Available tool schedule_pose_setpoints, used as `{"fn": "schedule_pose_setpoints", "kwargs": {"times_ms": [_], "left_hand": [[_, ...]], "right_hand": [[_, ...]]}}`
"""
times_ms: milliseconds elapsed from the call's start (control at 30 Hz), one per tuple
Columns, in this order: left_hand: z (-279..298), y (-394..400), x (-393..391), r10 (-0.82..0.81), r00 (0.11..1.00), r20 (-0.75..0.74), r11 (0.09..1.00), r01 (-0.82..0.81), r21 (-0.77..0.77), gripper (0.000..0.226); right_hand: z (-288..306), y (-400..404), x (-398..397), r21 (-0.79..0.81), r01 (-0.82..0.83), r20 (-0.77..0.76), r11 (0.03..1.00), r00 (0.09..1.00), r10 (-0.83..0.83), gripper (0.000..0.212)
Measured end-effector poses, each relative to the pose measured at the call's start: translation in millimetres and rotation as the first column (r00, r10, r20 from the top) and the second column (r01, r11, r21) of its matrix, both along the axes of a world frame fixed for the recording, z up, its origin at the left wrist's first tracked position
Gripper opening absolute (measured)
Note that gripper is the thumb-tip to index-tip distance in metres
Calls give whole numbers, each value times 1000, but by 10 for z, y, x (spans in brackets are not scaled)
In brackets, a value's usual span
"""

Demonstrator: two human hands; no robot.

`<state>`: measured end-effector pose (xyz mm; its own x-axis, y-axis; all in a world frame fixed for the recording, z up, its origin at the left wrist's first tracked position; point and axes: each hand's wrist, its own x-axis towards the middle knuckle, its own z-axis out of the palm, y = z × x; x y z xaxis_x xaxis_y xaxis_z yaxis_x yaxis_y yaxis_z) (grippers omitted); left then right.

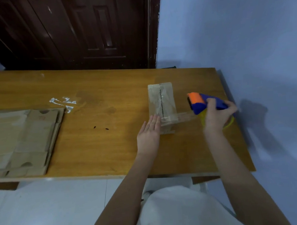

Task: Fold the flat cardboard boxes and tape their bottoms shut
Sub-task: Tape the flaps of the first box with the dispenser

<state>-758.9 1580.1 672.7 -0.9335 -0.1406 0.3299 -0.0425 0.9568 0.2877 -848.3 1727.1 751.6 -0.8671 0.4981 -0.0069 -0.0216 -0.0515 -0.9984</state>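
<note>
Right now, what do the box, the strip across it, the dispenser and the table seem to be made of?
Box: matte brown cardboard, dull and fibrous-looking.
Strip: clear glossy plastic tape, see-through with glare.
Dispenser: apparently moulded plastic, saturated blue and orange.
Table: wood or wood-look laminate, grain visible, slight sheen; which one I cannot tell.

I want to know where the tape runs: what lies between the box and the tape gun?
In the head view, a strip of clear tape stretches from the near end of the box to the tape gun.
</note>
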Motion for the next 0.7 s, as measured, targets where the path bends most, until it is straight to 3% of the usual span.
{"fn": "schedule_pose_setpoints", "kwargs": {"times_ms": [133,200,300,433,700], "left_hand": [[20,63,-77,-7,1000,24,1000,7,-23,63],[-10,52,-74,-16,999,29,1000,17,-19,64],[-40,59,-41,-34,999,3,997,35,-65,52],[-9,104,-61,-30,998,62,997,34,-74,64],[73,61,-57,44,996,77,994,-35,-104,60]], "right_hand": [[26,263,74,281,-291,-39,914,949,314,47],[-68,270,140,357,-361,-28,862,918,396,51],[-146,283,159,415,-400,-13,817,896,445,52],[-194,305,146,441,-405,4,801,893,450,52],[-347,237,162,481,-419,55,770,891,451,53]]}}
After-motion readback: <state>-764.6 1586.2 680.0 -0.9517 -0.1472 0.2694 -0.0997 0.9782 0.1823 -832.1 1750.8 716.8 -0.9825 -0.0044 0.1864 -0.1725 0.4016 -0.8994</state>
